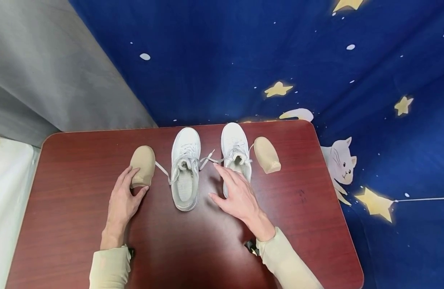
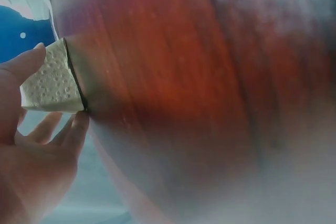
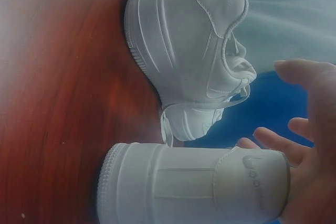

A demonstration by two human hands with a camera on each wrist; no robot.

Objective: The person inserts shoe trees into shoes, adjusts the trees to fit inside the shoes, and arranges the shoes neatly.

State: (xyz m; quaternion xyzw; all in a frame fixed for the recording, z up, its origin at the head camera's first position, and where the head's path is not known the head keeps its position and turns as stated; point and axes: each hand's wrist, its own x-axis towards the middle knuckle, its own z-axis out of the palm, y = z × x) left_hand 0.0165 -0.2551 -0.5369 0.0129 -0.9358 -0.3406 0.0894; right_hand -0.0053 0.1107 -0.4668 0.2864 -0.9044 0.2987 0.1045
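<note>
Two white lace-up sneakers stand side by side, toes away from me: the left sneaker (image 1: 185,172) and the right sneaker (image 1: 234,138). Left of them lies a beige shoe insert (image 1: 144,160), rounded at the toe; its blunt end (image 2: 52,80) looks dimpled in the left wrist view. My left hand (image 1: 122,200) holds this insert near that end, thumb on one side and fingers on the other. Over the heel of the right sneaker hovers my right hand (image 1: 240,196), fingers spread and holding nothing. It partly hides that shoe. A second beige insert (image 1: 267,155) lies right of the shoes.
Loose laces (image 1: 206,159) stretch between the sneakers, and another lace (image 1: 162,169) runs from the left shoe toward the left insert. Everything rests on a reddish-brown table (image 1: 164,249). A blue starry curtain (image 1: 214,60) hangs behind its far edge, with grey fabric (image 1: 63,72) at left.
</note>
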